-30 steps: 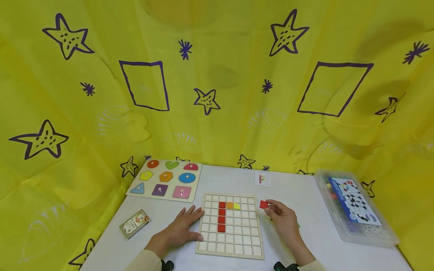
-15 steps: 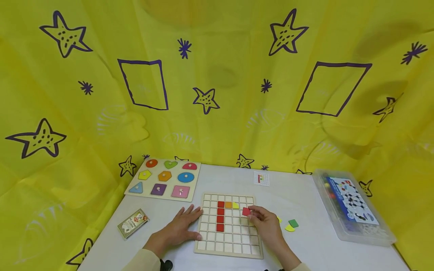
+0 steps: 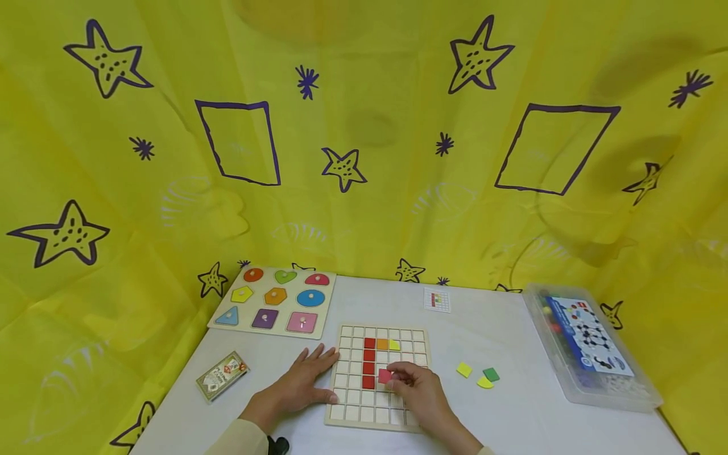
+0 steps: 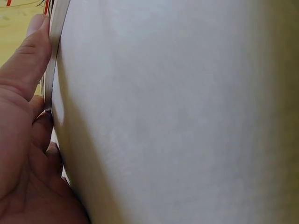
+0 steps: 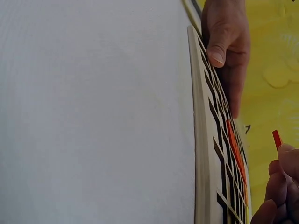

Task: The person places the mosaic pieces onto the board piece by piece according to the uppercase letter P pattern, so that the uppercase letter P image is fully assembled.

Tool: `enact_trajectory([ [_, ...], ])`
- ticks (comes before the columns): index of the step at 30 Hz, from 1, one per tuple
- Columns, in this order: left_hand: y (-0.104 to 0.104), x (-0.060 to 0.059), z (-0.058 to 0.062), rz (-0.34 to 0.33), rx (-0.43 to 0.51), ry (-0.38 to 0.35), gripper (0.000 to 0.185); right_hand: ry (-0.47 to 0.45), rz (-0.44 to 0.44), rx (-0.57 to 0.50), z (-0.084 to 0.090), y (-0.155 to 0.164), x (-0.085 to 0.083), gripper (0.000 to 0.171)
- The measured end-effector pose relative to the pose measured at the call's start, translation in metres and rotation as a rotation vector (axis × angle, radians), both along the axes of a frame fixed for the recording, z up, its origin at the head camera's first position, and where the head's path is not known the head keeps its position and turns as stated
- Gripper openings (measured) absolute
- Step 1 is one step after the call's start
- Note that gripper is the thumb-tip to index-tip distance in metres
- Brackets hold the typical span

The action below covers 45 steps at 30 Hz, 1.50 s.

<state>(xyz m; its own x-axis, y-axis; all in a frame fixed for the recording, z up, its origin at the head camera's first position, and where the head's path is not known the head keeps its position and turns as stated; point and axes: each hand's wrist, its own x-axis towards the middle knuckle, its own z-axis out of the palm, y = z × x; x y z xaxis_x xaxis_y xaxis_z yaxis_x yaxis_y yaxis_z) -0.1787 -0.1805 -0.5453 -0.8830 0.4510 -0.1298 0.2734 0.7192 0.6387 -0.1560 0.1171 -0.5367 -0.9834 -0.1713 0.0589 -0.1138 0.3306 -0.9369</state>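
Observation:
In the head view a wooden grid board lies on the white table. Four or fewer cells aside, a column of several red square tiles fills part of it, with an orange tile and a yellow tile to the right of the top one. My right hand pinches a red square tile over the board, just right of the lowest red tile. The right wrist view shows this tile at the fingertips, above the board. My left hand rests with spread fingers along the board's left edge.
Two yellow pieces and a green tile lie right of the board. A pattern card lies behind it. Around stand a shape puzzle, a playing-card box and a clear plastic case. A yellow curtain hangs behind.
My right hand has carried the red tile leftward from beside the board to over its middle. The yellow and green pieces have come into view. The left hand has stayed at the board's edge.

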Motion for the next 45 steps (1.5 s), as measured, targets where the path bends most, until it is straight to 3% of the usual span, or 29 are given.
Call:
enact_trajectory([
  [7,0.000,0.001,0.000,0.008,0.014,-0.012,0.092,0.018,0.121,0.026,-0.009,-0.010,0.007,0.017],
  [18,0.000,0.001,0.000,0.018,0.010,-0.016,0.091,0.184,0.139,0.326,-0.013,-0.022,0.013,0.017],
  [23,0.000,0.000,0.000,0.014,0.009,-0.005,0.091,0.231,0.136,0.395,-0.011,-0.025,0.013,0.017],
  [35,-0.001,-0.001,-0.001,0.003,0.010,0.002,0.091,0.207,0.151,0.367,-0.010,-0.024,0.014,0.022],
  [45,-0.001,-0.002,-0.003,0.002,0.010,0.007,0.092,0.153,0.101,0.281,-0.012,-0.024,0.012,0.024],
])
